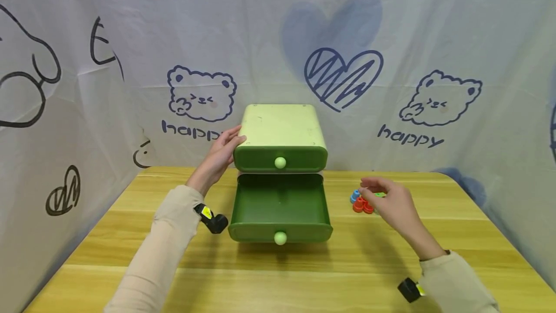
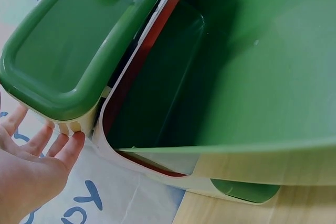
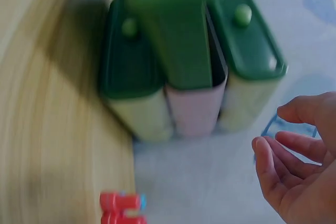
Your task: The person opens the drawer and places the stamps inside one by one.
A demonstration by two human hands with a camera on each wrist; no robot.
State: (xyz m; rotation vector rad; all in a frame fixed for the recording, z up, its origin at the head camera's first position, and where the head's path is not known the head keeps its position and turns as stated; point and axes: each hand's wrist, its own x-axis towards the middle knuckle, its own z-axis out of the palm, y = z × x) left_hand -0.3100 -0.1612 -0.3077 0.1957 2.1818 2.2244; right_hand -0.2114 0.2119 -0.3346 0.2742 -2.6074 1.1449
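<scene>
A small drawer cabinet (image 1: pixel 282 124) with a pale yellow-green top and green fronts stands on the table. Its middle drawer (image 1: pixel 280 202) is pulled out and has nothing in it; the top drawer front (image 2: pixel 68 45) and the bottom one (image 3: pixel 131 64) are closed. My left hand (image 1: pixel 222 153) rests its fingers against the left side of the top tier. Fingers loosely bent and holding nothing, my right hand (image 1: pixel 393 204) hovers at the right, partly covering a group of small red, blue and green stepped cone-like pieces (image 1: pixel 358 204).
The wooden table (image 1: pixel 304 284) carries the cabinet and the small pieces. Behind it and at both sides hangs a white cloth (image 1: pixel 269 33) with blue bear and heart drawings, close behind the cabinet. The pulled-out drawer juts toward me between my forearms.
</scene>
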